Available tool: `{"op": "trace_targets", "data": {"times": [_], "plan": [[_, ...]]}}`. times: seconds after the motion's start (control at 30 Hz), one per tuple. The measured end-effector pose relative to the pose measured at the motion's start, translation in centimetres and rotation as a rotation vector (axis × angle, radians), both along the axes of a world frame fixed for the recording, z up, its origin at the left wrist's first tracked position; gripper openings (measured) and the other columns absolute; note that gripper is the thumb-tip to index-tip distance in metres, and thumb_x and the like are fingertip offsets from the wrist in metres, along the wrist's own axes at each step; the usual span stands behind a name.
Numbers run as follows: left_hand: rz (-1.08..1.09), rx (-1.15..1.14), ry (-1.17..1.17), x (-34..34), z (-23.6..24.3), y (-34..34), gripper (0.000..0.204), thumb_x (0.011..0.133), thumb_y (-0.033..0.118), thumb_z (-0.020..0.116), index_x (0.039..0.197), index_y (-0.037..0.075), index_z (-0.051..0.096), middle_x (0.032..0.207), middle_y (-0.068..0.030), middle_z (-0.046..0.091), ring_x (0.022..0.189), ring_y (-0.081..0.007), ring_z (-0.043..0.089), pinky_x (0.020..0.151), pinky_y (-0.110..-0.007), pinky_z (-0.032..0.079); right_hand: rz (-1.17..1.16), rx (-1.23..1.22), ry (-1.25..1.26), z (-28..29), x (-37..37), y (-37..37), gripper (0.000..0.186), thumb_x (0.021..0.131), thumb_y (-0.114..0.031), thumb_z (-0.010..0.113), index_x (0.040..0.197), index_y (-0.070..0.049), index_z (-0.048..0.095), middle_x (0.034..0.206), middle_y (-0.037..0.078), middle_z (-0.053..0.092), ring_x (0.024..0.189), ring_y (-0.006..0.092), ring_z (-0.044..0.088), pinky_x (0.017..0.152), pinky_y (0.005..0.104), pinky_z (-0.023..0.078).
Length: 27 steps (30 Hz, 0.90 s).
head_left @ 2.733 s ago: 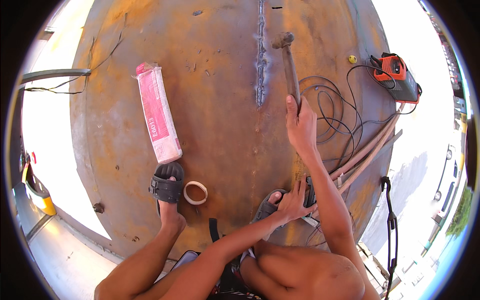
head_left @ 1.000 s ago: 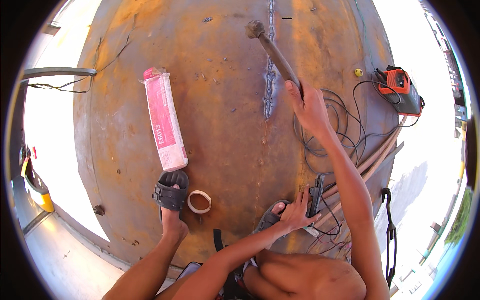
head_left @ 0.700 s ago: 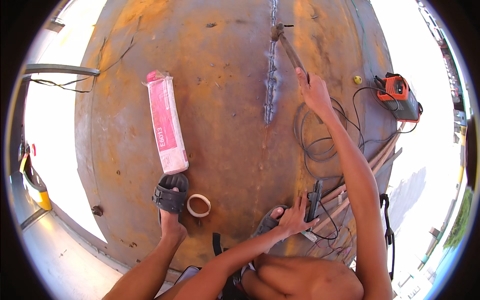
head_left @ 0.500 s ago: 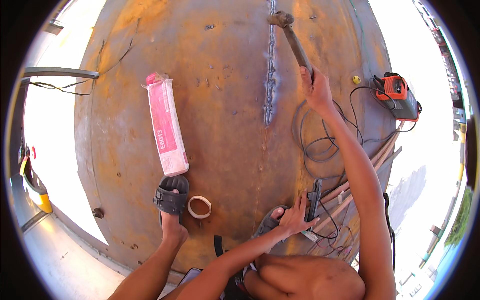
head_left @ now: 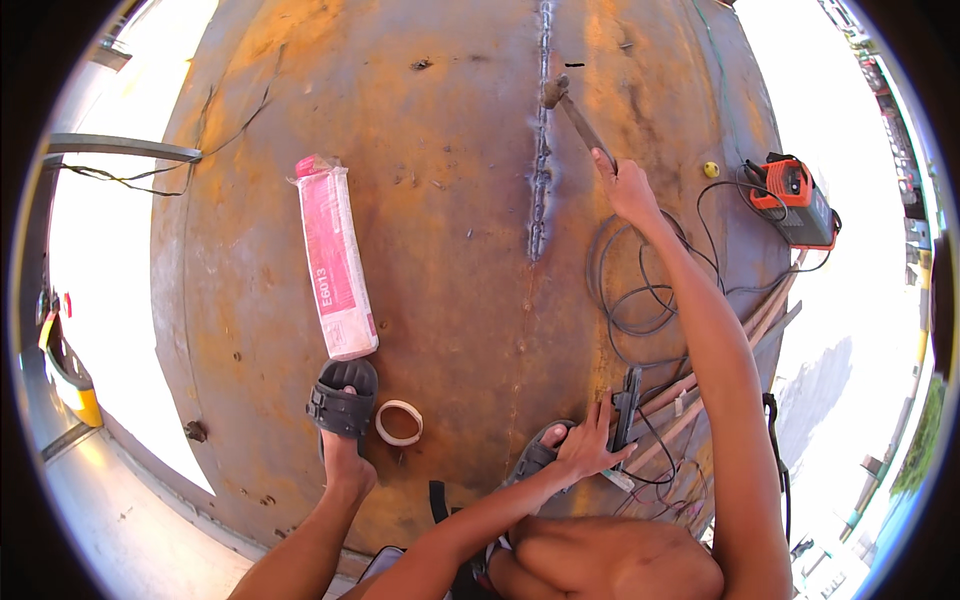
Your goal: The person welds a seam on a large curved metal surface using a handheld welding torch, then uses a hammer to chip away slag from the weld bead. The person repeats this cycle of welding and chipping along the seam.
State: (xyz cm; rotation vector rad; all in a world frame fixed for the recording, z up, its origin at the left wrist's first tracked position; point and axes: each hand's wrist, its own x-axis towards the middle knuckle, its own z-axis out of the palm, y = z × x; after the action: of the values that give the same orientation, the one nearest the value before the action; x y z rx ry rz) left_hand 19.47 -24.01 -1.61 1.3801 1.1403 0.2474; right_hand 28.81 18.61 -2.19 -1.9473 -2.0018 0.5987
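My right hand (head_left: 630,190) is closed around the handle of a hammer (head_left: 582,127). The hammer's head is at the weld seam (head_left: 541,170) on the rusty steel plate (head_left: 450,300); whether it touches the metal I cannot tell. Low down, my left hand (head_left: 592,447) has its fingers stretched out and spread beside a black welding electrode holder (head_left: 626,405). Its thumb reaches under the holder's lower end, and the hand is close to my right sandal (head_left: 537,462).
A pink and white electrode box (head_left: 335,265) lies beyond my left sandal (head_left: 342,397), with a pale ring (head_left: 400,423) alongside. At right are coiled black cable (head_left: 640,322), an orange and black welding machine (head_left: 795,200), wooden strips (head_left: 680,420) and a small yellow round thing (head_left: 711,169).
My right hand has brought the hammer down and nearer, its head now lower along the seam. My left hand stays spread beside the electrode holder. The view has shifted slightly.
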Motion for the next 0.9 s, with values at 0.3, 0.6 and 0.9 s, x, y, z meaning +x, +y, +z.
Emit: {"op": "trace_targets", "data": {"times": [0.3, 0.6, 0.9], "plan": [[-0.025, -0.021, 0.024, -0.3, -0.2, -0.2, 0.134, 0.093, 0.072, 0.075, 0.175, -0.004, 0.003, 0.154, -0.0384, 0.049, 0.107, -0.0541, 0.074, 0.091, -0.054, 0.064, -0.221, -0.565, 0.409, 2.9, -3.1, -2.0, 0.077, 0.107, -0.08, 0.051, 0.076, -0.009, 0.05, 0.062, 0.002, 0.051, 0.047, 0.0143, 0.047, 0.045, 0.0346, 0.039], [-0.029, -0.016, 0.019, 0.2, 0.1, -0.3, 0.134, 0.092, 0.072, 0.076, 0.175, -0.005, 0.004, 0.156, -0.0378, 0.048, 0.106, -0.0537, 0.075, 0.09, -0.054, 0.064, -0.287, -0.594, 0.58, 3.1, -4.5, -3.2, 0.078, 0.108, -0.081, 0.045, 0.084, -0.008, 0.05, 0.062, 0.001, 0.045, 0.046, 0.013, 0.043, 0.044, 0.0338, 0.038], [-0.041, -0.024, 0.059, -0.2, -0.3, 0.0, 0.135, 0.092, 0.073, 0.075, 0.175, -0.005, 0.003, 0.156, -0.0374, 0.048, 0.106, -0.0523, 0.075, 0.091, -0.055, 0.064, -0.334, -0.654, 0.692, 3.1, -4.5, -4.1, 0.078, 0.109, -0.081, 0.044, 0.081, -0.008, 0.047, 0.062, 0.001, 0.046, 0.046, 0.0127, 0.044, 0.043, 0.0341, 0.038]]}}
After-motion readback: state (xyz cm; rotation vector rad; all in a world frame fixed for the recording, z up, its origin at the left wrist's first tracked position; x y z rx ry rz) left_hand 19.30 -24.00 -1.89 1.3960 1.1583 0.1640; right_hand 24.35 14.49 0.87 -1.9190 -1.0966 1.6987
